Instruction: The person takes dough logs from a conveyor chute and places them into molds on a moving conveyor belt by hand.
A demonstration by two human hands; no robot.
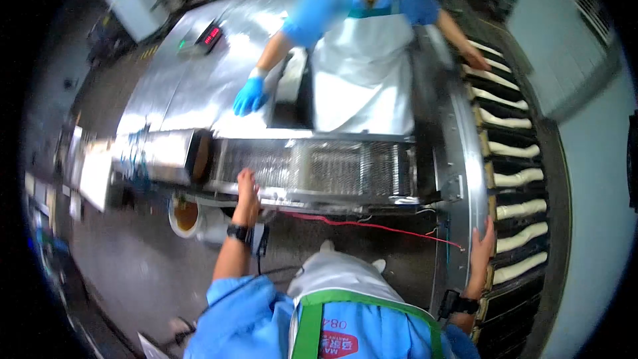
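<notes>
My left hand point(247, 189) is at the near edge of a metal mesh conveyor point(325, 169), open, with nothing seen in it. On the right, my right hand point(482, 246) rests open at the steel rail beside a line of dark trays. Long pale dough strips point(522, 208) lie one per tray along that line, near my right fingers. Across the mesh conveyor stands a co-worker in a white apron point(365, 73). One of the co-worker's hands wears a blue glove point(250, 96) above the steel table; the other, bare, reaches to the far dough strips.
A steel table point(199, 80) holds a small device with a red display point(212, 35). Left of the mesh is a metal housing point(159, 153). Below stands a white bucket point(186, 218) with brown contents. A red cord point(359, 224) hangs under the conveyor.
</notes>
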